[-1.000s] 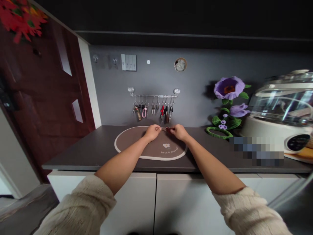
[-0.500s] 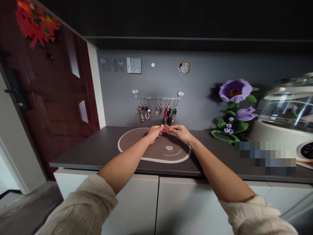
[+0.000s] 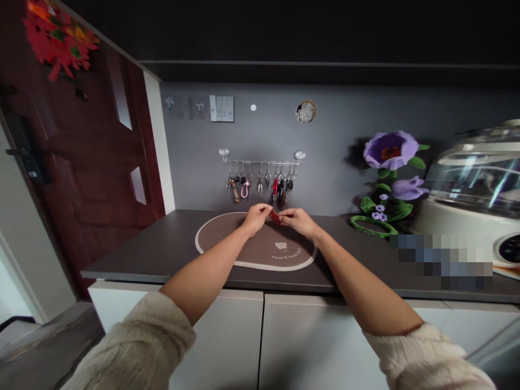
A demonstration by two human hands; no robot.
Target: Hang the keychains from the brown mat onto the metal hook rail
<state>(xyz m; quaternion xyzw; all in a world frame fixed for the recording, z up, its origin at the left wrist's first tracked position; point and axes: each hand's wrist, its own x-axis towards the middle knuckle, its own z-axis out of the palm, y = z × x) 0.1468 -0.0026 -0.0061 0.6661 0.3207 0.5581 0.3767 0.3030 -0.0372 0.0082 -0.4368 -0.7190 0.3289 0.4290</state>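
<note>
Above the brown oval mat (image 3: 227, 246), my left hand (image 3: 255, 219) and my right hand (image 3: 299, 222) meet around a small flat red piece (image 3: 275, 218). Fingertips of both hands pinch it from either side, and it tilts down to the right. It looks like a tag or key fob, but its details are too small to make out. Just behind the hands, several bunches of keys (image 3: 244, 188) hang from hooks on a clear rail (image 3: 262, 163) fixed to the grey wall.
A purple fabric flower (image 3: 390, 150) with a green ring base stands on the dark counter (image 3: 138, 252) to the right. Beside it is a white appliance (image 3: 459, 222) with a clear lid. Dark cabinets (image 3: 309, 32) overhang the counter, and a brown door (image 3: 101, 130) is at left.
The red piece has turned between my fingers, showing a darker, narrower side. Both hands have stayed in nearly the same place.
</note>
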